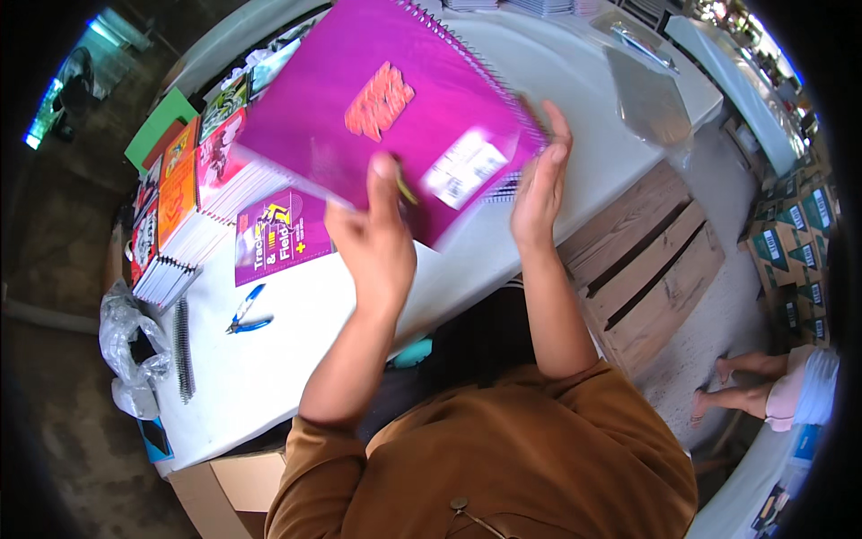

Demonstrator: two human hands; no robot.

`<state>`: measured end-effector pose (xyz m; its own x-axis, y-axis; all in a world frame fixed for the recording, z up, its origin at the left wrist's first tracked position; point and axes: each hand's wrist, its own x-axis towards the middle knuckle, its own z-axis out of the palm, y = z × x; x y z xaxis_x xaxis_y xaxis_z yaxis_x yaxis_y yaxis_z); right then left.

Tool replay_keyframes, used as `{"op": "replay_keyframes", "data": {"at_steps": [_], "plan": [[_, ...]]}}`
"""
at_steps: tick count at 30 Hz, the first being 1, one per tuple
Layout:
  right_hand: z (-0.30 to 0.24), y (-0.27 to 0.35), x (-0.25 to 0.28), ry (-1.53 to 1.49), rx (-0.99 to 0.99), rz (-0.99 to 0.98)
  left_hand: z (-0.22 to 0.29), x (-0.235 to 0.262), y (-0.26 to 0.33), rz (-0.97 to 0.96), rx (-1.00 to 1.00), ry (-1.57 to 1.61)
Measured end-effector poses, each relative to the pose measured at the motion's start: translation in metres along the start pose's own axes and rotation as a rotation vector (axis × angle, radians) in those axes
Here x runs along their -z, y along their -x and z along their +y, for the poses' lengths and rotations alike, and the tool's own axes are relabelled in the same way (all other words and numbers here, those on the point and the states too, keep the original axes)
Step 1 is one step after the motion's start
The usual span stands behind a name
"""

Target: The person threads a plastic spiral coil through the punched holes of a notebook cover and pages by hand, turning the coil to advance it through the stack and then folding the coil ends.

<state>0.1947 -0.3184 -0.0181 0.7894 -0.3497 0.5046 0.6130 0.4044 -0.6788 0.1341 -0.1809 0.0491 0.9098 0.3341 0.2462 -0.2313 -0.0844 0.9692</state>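
Observation:
A purple spiral notebook (305, 108) is raised, tilted, over the table. An orange-red graphic and a white label mark its cover. My left hand (382, 247) grips the notebook's near edge, thumb on the cover and the other fingers mostly hidden. Something dark and yellow shows beside that thumb, too blurred to name. My right hand (540, 184) lies along the coil edge with its fingers stretched out, touching or very close to it. Under the notebook's near left corner is a purple printed sheet or cover (283, 238). Blue-handled pliers (250, 310) lie on the white table (269, 377).
Stacks of notebooks (180, 238) stand on the left, with loose coils (184, 350) and clear plastic (135, 346) nearby. A clear plastic sheet (648, 99) lies at the far right. Beyond are a wooden pallet (646, 260), cartons (790, 251) and another person's legs (745, 382).

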Motion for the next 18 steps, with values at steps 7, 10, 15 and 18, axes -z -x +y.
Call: {"op": "replay_keyframes", "data": {"at_steps": [7,10,15,18], "plan": [[0.059,-0.015,0.055,0.572,-0.037,0.234,-0.109,-0.043,-0.056,-0.392,-0.793,-0.906],[0.068,-0.005,0.067,0.444,0.036,0.288,-0.114,-0.039,-0.055,-0.122,-0.702,-0.706],[0.062,-0.005,0.054,0.617,0.059,0.307,-0.143,-0.008,-0.060,0.271,-0.408,-0.589],[0.061,-0.004,0.055,0.652,0.039,0.306,-0.154,-0.007,-0.061,0.327,-0.312,-0.393]]}}
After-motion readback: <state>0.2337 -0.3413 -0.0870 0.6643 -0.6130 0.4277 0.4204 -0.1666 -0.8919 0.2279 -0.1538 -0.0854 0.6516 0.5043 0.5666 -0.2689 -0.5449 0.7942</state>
